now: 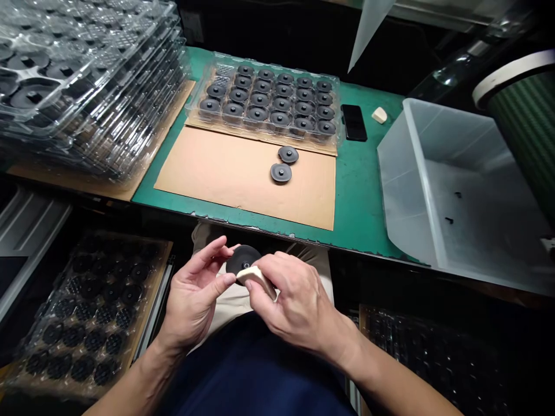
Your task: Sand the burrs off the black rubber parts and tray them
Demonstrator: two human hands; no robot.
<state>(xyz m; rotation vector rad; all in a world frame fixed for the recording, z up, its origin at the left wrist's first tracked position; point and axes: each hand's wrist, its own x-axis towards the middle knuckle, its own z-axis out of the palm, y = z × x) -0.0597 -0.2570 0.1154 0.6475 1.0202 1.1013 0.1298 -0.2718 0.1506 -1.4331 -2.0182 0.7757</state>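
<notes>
- Black disc point(243, 258) sits low in the head view, near the person and over the lap, just below the near edge of the green table point(359, 190); its lower part is hidden by the fingers and the block in front of it.
- Left hand point(195, 294) pinches the disc's left rim between thumb and fingertips, palm turned inward.
- Right hand point(295, 303) is curled around a pale block point(255, 278), which it presses against the disc's near face; only one end of the block shows, the rest is covered by the fingers.
- Far on the table, a clear tray point(269, 101) holds rows of similar discs; it rests on the far edge of a cardboard sheet point(234, 173).
- Two loose discs point(284, 163) lie on the cardboard just near of the tray, almost touching each other.
- Right of the tray lie a dark phone point(354, 122) and a second pale block point(380, 115), well apart from the hands.
- A stack of clear trays point(82, 75) fills the far left, cut off by the frame edge; its contents are hard to make out through the glare.
- A translucent bin point(455, 185) stands at the right, with a few small dark bits on its floor, too small to identify.
- Under the table at the near left, a filled tray point(87, 312) lies in shadow; the dark area at the near right is too dim to read.
</notes>
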